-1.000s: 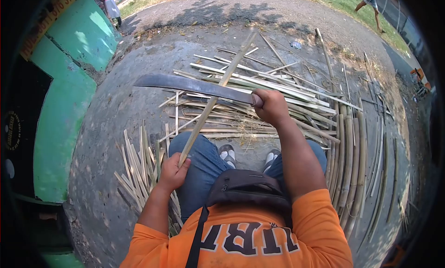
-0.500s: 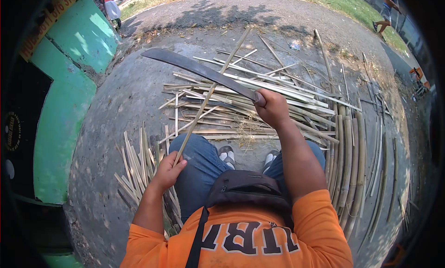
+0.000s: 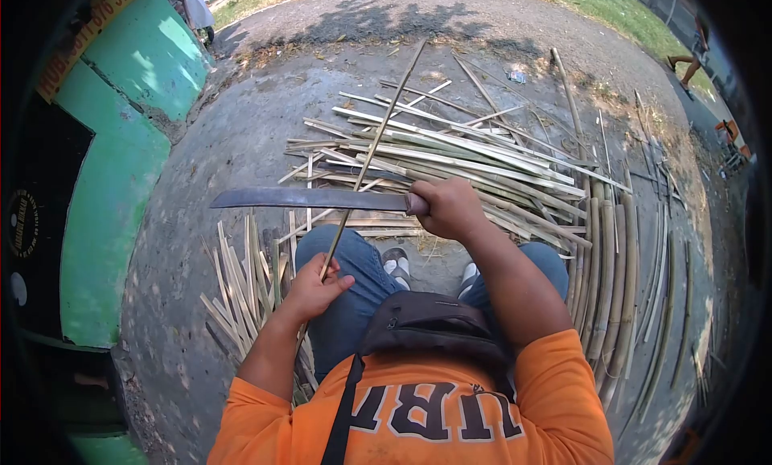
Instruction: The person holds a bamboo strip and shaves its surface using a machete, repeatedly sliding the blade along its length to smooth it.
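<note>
My right hand (image 3: 450, 208) is closed round the handle of a machete (image 3: 305, 198), its long blade pointing left, almost level across the view. The blade crosses a thin bamboo strip (image 3: 376, 139), and seems to touch it. My left hand (image 3: 319, 288) grips that strip near its lower part, above my left knee. From there the strip slants up and away to the right, and its lower end passes under my left forearm. Behind the blade lies a pile of split bamboo strips (image 3: 474, 155) on the ground.
More split strips (image 3: 233, 284) lie by my left leg. Round bamboo poles (image 3: 603, 280) are stacked on the right, with thin sticks (image 3: 663, 320) beyond them. A green wall (image 3: 112, 224) stands at the left. At the far upper right a person (image 3: 691, 59) walks past.
The machete has come down along the strip towards me, its blade turning from slanted to nearly level. The strip's lower end now extends further back past my left hand. The distant person has moved right.
</note>
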### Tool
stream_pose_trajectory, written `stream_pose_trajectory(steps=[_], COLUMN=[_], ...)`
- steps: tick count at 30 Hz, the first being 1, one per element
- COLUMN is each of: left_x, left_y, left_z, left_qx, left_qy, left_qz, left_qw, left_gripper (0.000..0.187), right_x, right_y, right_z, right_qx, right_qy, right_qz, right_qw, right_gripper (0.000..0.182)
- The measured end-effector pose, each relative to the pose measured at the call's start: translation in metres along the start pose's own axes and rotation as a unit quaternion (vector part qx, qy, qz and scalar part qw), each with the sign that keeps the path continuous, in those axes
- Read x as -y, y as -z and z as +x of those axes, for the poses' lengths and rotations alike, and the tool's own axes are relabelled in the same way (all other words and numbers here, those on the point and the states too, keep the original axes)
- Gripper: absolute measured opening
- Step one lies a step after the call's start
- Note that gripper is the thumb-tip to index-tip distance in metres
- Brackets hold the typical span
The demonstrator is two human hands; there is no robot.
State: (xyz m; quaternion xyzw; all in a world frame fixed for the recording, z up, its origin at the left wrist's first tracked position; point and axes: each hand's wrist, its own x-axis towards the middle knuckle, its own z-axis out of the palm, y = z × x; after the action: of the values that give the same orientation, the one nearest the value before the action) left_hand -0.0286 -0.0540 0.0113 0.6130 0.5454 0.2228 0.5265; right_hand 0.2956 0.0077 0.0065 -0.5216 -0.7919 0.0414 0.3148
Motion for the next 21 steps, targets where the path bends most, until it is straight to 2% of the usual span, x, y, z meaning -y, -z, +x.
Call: stream_pose_trajectory(steps=[1, 9, 12, 15, 21], left_x=[0.0, 0.006, 0.011, 0.016, 0.004], left_y=[0.0, 0.002, 0.004, 0.003, 0.0], left_z=[0.0, 0.002, 0.002, 0.003, 0.003], left_qx=[-0.001, 0.004, 0.017, 0.018, 0.002], left_qy=[0.004, -0.012, -0.029, -0.038, -0.016], left_qz=[-0.001, 0.043, 0.034, 0.042, 0.035], left_qw=[1.0, 0.999, 0.999, 0.998, 0.999], left_gripper=[0.033, 0.038, 0.037, 0.035, 0.036], right_x=[-0.001, -0.007, -0.013, -0.022, -0.008], right_y=[-0.004, -0.012, -0.014, -0.011, -0.019], right_z=[0.001, 0.009, 0.01, 0.01, 0.004], right_qx=[-0.006, 0.032, 0.036, -0.016, 0.007], right_qy=[0.017, -0.017, -0.067, -0.115, -0.04], right_qz=[-0.007, -0.038, -0.043, -0.029, 0.014], right_qw=[1.0, 0.999, 0.996, 0.993, 0.999], right_gripper=[0.016, 0.016, 0.014, 0.013, 0.014])
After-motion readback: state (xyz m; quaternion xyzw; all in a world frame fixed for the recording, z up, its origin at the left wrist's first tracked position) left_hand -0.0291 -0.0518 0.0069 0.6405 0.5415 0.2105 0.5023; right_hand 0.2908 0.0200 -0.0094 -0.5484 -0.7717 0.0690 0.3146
